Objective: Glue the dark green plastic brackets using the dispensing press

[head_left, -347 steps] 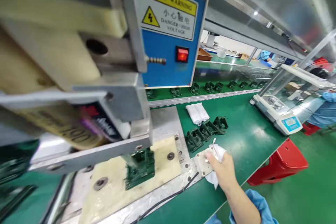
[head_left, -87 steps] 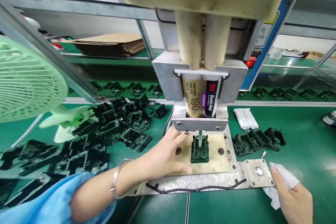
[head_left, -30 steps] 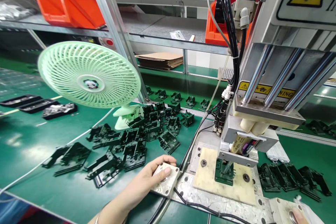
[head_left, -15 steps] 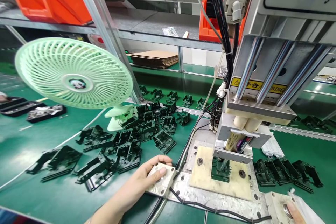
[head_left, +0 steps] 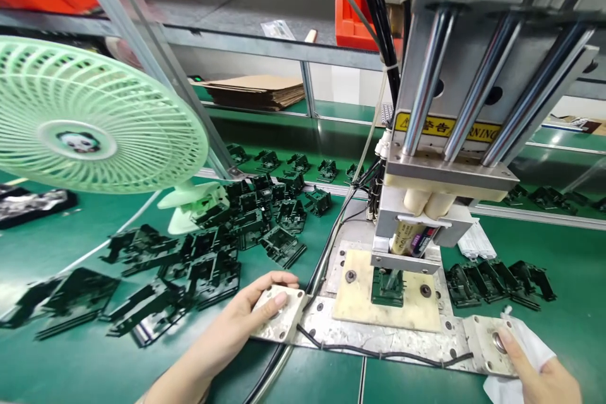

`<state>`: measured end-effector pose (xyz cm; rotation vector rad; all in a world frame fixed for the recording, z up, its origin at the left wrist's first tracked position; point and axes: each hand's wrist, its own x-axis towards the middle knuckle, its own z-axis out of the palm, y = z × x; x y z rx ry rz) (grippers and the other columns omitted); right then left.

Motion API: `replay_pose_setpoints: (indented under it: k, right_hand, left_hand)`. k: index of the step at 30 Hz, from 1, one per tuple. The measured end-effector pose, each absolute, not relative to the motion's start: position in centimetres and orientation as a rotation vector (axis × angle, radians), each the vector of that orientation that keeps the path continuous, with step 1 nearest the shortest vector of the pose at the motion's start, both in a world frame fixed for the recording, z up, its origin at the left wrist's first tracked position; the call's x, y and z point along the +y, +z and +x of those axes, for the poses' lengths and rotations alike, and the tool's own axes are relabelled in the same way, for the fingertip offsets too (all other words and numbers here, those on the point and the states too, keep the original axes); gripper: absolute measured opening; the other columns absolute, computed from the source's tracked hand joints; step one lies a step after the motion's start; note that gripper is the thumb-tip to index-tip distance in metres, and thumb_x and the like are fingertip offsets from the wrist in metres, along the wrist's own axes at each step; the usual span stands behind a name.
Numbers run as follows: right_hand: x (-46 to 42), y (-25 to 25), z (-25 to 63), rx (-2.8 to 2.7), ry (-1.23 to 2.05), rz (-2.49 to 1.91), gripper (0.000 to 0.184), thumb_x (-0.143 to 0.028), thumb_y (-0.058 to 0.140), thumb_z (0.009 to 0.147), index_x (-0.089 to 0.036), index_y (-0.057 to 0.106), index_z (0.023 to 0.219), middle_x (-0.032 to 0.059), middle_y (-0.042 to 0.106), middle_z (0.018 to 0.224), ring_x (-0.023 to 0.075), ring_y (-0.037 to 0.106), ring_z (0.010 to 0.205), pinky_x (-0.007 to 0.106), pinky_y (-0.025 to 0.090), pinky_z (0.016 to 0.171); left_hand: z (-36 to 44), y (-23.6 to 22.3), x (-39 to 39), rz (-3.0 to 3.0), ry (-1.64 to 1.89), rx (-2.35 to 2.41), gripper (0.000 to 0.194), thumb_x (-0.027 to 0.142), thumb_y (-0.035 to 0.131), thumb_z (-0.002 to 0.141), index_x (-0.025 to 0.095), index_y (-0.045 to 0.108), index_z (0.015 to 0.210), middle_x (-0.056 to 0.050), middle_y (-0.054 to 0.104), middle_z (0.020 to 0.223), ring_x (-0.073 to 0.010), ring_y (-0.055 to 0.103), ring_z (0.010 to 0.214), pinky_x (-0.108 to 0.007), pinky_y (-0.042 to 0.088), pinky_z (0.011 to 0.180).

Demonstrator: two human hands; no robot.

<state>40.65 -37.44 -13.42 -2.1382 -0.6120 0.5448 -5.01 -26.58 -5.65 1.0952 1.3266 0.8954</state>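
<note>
My left hand (head_left: 258, 306) is closed around the left push-button box (head_left: 286, 331), thumb on top over its button and fingers along the far edge. At the lower right, my right hand (head_left: 544, 366) has its thumb on the round metal button of the right push-button box (head_left: 490, 328). A crumpled white cloth (head_left: 533, 341) lies between that hand and the box; its other fingers are partly hidden. Between the boxes, a dark plastic part (head_left: 388, 297) sits in the cream fixture plate (head_left: 353, 303). The press head (head_left: 447, 170) is lowered over it.
Several dark plastic parts (head_left: 213, 274) are heaped on the left, and more (head_left: 497, 284) stand right of the press. A green fan (head_left: 99, 120) is clipped near the frame post. Black cables (head_left: 326, 252) run beside the left box. Cardboard sheets (head_left: 255, 89) lie behind.
The view has shifted right, so things appear farther left and my right hand shows more fully. Both hands stay on their button boxes; the press head stays lowered over the part.
</note>
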Motion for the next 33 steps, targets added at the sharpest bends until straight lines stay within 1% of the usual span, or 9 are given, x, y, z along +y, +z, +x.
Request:
replay_pose_setpoints:
  k: [2, 7, 10, 12, 15, 18, 21, 28, 33]
  right_hand:
    - [-37.4, -12.7, 40.4, -0.583, 0.628, -2.083, 0.052, -0.07, 0.083, 0.063, -0.019, 0.074, 0.069, 0.0095, 0.07, 0.063, 0.029, 0.062, 0.052, 0.037, 0.047, 0.043]
    - [-37.2, -11.3, 38.9, -0.491, 0.58, -2.023, 0.066, -0.072, 0.086, 0.055, -0.013, 0.079, 0.085, 0.0114, 0.076, 0.079, 0.0299, 0.068, 0.069, 0.033, 0.051, 0.05]
    - [-37.0, -10.7, 38.2, -0.463, 0.565, -1.982, 0.071, -0.071, 0.088, 0.048, -0.012, 0.079, 0.087, 0.0121, 0.077, 0.083, 0.0321, 0.07, 0.078, 0.033, 0.054, 0.056]
    - [-36.9, -10.3, 38.0, -0.462, 0.539, -1.951, 0.071, -0.07, 0.088, 0.049, -0.012, 0.079, 0.089, 0.0118, 0.077, 0.085, 0.0327, 0.07, 0.081, 0.033, 0.054, 0.057]
    - [-37.0, -10.0, 37.8, -0.459, 0.528, -1.924, 0.069, -0.068, 0.089, 0.051, -0.012, 0.08, 0.091, 0.0115, 0.076, 0.085, 0.0313, 0.07, 0.079, 0.031, 0.053, 0.054]
    - [-37.1, -10.1, 37.8, -0.451, 0.534, -1.907, 0.068, -0.067, 0.09, 0.052, -0.012, 0.08, 0.091, 0.0116, 0.076, 0.085, 0.0298, 0.069, 0.077, 0.031, 0.053, 0.053]
    - [-37.2, -10.2, 37.8, -0.446, 0.538, -1.893, 0.068, -0.067, 0.091, 0.052, -0.012, 0.08, 0.091, 0.0116, 0.076, 0.086, 0.0301, 0.069, 0.078, 0.031, 0.053, 0.054]
    - [-37.1, -10.0, 37.7, -0.413, 0.561, -1.888, 0.072, -0.068, 0.091, 0.049, -0.013, 0.08, 0.093, 0.011, 0.076, 0.086, 0.0292, 0.069, 0.079, 0.029, 0.053, 0.054]
    - [-37.1, -10.0, 37.7, -0.402, 0.547, -1.908, 0.069, -0.066, 0.092, 0.049, -0.012, 0.08, 0.091, 0.011, 0.076, 0.084, 0.0283, 0.068, 0.076, 0.029, 0.052, 0.051]
  left_hand:
    - [-5.0, -5.6, -26.5, 1.118, 0.874, 1.35, 0.064, 0.068, 0.081, 0.071, 0.019, 0.065, 0.108, -0.002, 0.064, 0.091, -0.0146, 0.055, 0.069, -0.021, 0.041, 0.061]
    - [-4.8, -5.6, -26.7, 1.094, 0.899, 1.419, 0.064, 0.067, 0.082, 0.069, 0.02, 0.066, 0.108, -0.002, 0.067, 0.093, -0.0148, 0.055, 0.069, -0.021, 0.04, 0.061]
    - [-4.7, -5.5, -26.8, 1.031, 0.887, 1.432, 0.06, 0.063, 0.084, 0.07, 0.021, 0.067, 0.109, 0.0, 0.069, 0.092, -0.0146, 0.055, 0.071, -0.02, 0.041, 0.063]
    - [-4.7, -5.5, -26.8, 0.991, 0.882, 1.439, 0.062, 0.063, 0.087, 0.067, 0.022, 0.067, 0.11, 0.001, 0.07, 0.093, -0.0146, 0.056, 0.073, -0.019, 0.042, 0.064]
    - [-4.7, -5.4, -26.7, 0.979, 0.874, 1.446, 0.066, 0.063, 0.089, 0.063, 0.022, 0.067, 0.11, 0.001, 0.07, 0.094, -0.0143, 0.057, 0.074, -0.018, 0.043, 0.065]
    - [-4.7, -5.3, -26.7, 0.978, 0.87, 1.442, 0.067, 0.063, 0.09, 0.063, 0.022, 0.067, 0.11, 0.001, 0.07, 0.094, -0.0141, 0.057, 0.074, -0.018, 0.043, 0.065]
    - [-4.6, -5.2, -26.8, 0.977, 0.877, 1.436, 0.068, 0.065, 0.089, 0.062, 0.022, 0.068, 0.11, 0.0, 0.07, 0.092, -0.014, 0.056, 0.073, -0.018, 0.043, 0.064]
    - [-5.2, -5.6, -26.5, 1.003, 0.839, 1.435, 0.065, 0.065, 0.087, 0.064, 0.024, 0.067, 0.111, 0.0, 0.069, 0.094, -0.0145, 0.057, 0.075, -0.017, 0.045, 0.064]
    - [-5.7, -5.9, -26.4, 1.007, 0.824, 1.413, 0.063, 0.063, 0.088, 0.066, 0.024, 0.067, 0.111, -0.001, 0.069, 0.098, -0.0145, 0.059, 0.077, -0.017, 0.047, 0.066]
